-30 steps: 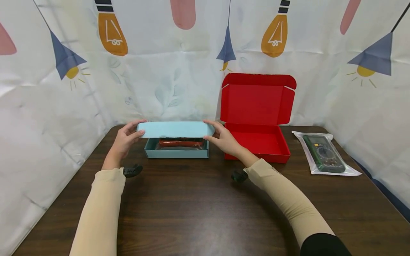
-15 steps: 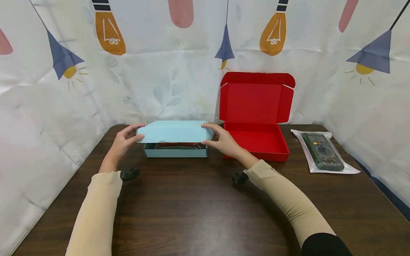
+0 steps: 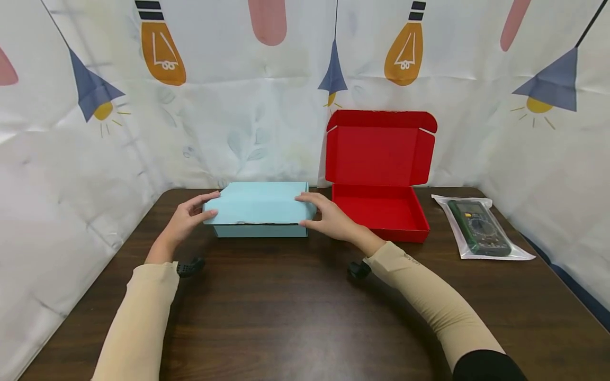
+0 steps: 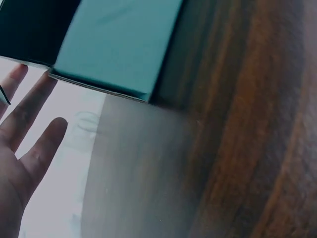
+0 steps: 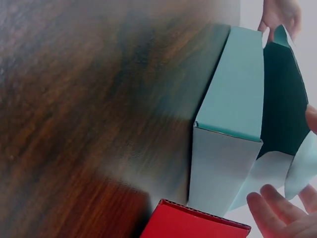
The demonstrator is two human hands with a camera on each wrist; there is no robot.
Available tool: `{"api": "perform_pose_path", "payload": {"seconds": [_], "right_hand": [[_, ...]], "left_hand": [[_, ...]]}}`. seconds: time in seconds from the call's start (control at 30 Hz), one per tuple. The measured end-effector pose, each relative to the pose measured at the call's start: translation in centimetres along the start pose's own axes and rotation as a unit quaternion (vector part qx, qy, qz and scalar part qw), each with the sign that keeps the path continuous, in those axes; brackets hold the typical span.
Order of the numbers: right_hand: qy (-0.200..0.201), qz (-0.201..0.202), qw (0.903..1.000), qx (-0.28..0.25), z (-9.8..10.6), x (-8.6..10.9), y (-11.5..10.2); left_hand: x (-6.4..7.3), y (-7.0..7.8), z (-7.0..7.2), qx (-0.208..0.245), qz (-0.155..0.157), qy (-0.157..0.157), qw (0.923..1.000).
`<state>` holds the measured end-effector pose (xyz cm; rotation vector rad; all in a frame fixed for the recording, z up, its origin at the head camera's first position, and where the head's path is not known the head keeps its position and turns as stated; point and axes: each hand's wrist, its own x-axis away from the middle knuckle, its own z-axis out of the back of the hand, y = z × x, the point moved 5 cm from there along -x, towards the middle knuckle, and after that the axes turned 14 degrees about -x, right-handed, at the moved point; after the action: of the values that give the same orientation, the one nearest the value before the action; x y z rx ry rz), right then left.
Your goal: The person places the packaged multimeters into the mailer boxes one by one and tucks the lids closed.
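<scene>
A light blue cardboard box stands at the back of the table, its hinged lid folded forward over it. The right wrist view still shows a dark gap under the lid. At the lid's left end, my left hand holds the flap, thumb toward the front and fingers farther back. My right hand holds the right end in the same manner, its fingertips beside the side flap. The box's contents are hidden in the head view.
Close to the right of the blue box stands an open red box, its lid raised against the printed cloth. Farther right lies a green-cased multimeter in a clear bag. All stand on the dark wooden table.
Both hands have brought the blue lid forward and down. The reddish-brown packet seen inside the box earlier is now covered. The red box and multimeter stay put.
</scene>
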<state>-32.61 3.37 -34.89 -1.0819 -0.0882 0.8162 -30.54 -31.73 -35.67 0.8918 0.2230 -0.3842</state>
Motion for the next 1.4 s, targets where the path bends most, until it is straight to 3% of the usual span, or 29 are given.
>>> {"api": "perform_pose_path", "payload": {"seconds": [0.3, 0.47, 0.6, 0.93, 1.23, 1.4], "right_hand": [[-0.029, -0.026, 0.9978, 0.055, -0.3, -0.1, 0.0], [-0.048, -0.034, 0.9935, 0.097, -0.3, 0.0, -0.2], [-0.063, -0.044, 0.9898, 0.12, -0.6, 0.0, -0.2], [-0.076, -0.065, 0.9833, 0.152, -1.1, 0.1, -0.2], [-0.08, -0.076, 0.9802, 0.164, -1.4, 0.2, -0.3], [-0.095, -0.089, 0.9781, 0.162, -1.9, 0.2, -0.1]], "left_hand": [[0.0, 0.3, -0.4, -0.065, 0.016, -0.018, 0.9976], [0.1, 0.4, -0.6, -0.093, 0.036, -0.051, 0.9937], [0.0, 0.4, -1.0, -0.126, 0.031, -0.069, 0.9892], [-0.3, 0.4, -1.9, -0.193, 0.027, -0.098, 0.9759], [-0.5, 0.2, -2.2, -0.205, 0.027, -0.115, 0.9717], [-0.4, 0.0, -2.5, -0.233, 0.032, -0.13, 0.9632]]}}
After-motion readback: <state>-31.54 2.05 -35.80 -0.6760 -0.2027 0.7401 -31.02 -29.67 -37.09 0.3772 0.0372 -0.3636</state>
